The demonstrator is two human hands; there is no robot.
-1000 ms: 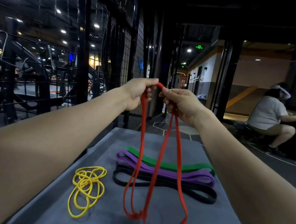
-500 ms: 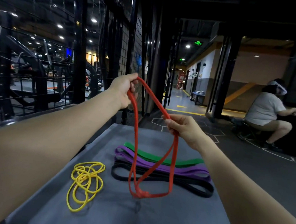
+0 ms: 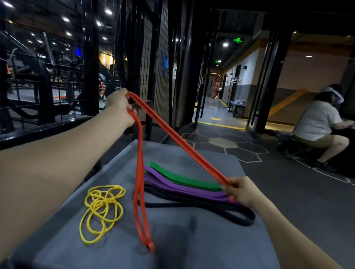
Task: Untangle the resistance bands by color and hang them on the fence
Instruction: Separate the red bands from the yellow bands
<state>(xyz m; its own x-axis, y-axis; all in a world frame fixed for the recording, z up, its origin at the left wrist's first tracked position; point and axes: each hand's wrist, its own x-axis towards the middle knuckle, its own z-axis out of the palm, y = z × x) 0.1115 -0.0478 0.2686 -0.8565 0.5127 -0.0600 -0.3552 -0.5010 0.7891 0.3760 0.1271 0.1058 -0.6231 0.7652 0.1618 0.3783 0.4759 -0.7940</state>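
My left hand is raised near the black wire fence and grips the red band. From that hand the band runs down right to my right hand, which pinches it low over the table. Another loop of it hangs from my left hand down to the grey table top. A tangled thin yellow band lies at the left of the table. The green band, purple band and black band lie flat, stacked across the middle.
The fence and a black rail run along the left of the table, with gym machines behind. A seated person is at the far right, on a dark floor. A lit corridor opens straight ahead.
My hands have moved apart: the left rose toward the fence, the right dropped low to the right, stretching the red band between them. Its hanging loop now touches the table.
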